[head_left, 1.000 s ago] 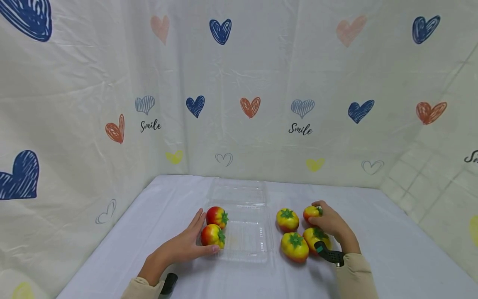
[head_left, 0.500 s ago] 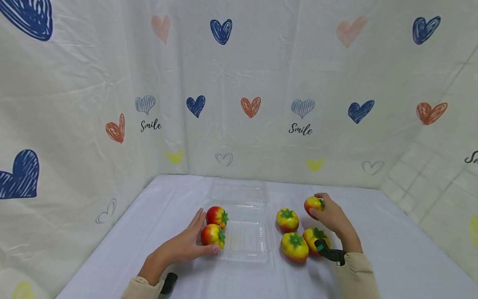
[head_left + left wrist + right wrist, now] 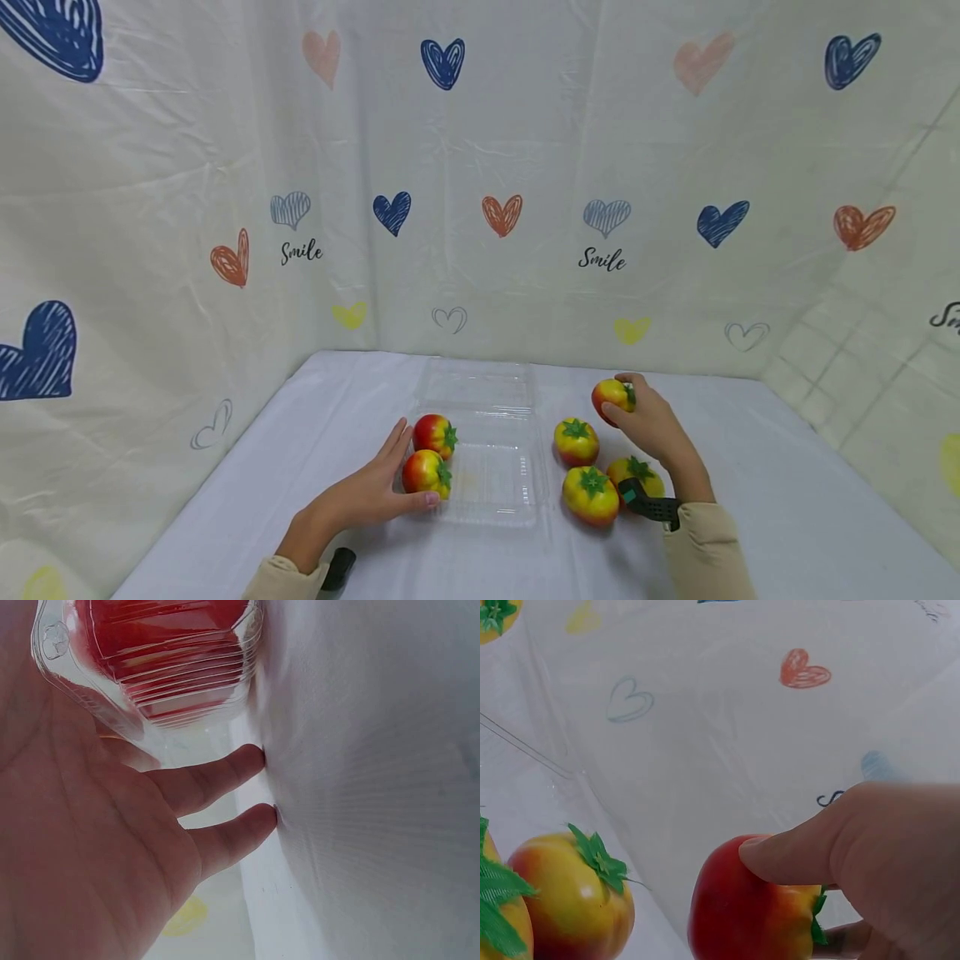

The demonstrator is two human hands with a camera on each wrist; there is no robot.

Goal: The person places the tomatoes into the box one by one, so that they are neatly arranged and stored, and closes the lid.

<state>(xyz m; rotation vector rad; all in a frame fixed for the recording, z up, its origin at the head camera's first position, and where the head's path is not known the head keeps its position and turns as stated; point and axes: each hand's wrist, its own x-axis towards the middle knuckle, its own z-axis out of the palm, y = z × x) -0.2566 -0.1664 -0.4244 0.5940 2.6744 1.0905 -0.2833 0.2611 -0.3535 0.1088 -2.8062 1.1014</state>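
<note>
My right hand (image 3: pixel 651 421) grips a red-and-yellow persimmon (image 3: pixel 612 400) with a green leafy top, raised above the table; the thumb presses its red side in the right wrist view. My left hand (image 3: pixel 375 492) lies spread along the left side of a clear plastic clamshell box (image 3: pixel 495 479), thumb at the front edge. Two of its fingertips (image 3: pixel 251 756) meet the tablecloth in the left wrist view. Inside the box, along its left side, sit two persimmons, a rear one (image 3: pixel 431 435) and a front one (image 3: pixel 423 472).
Right of the box, three more persimmons stand on the white-covered table (image 3: pixel 247 517): a back one (image 3: pixel 576 442), a front one (image 3: pixel 590 497) and one partly behind the right wrist strap (image 3: pixel 651 508). The box's lid (image 3: pixel 476 385) lies folded back. A heart-printed curtain (image 3: pixel 480 167) surrounds the table.
My right hand has lifted the persimmon off the table, away from the group, then carried it a little left. My left hand and the box have stayed in place.
</note>
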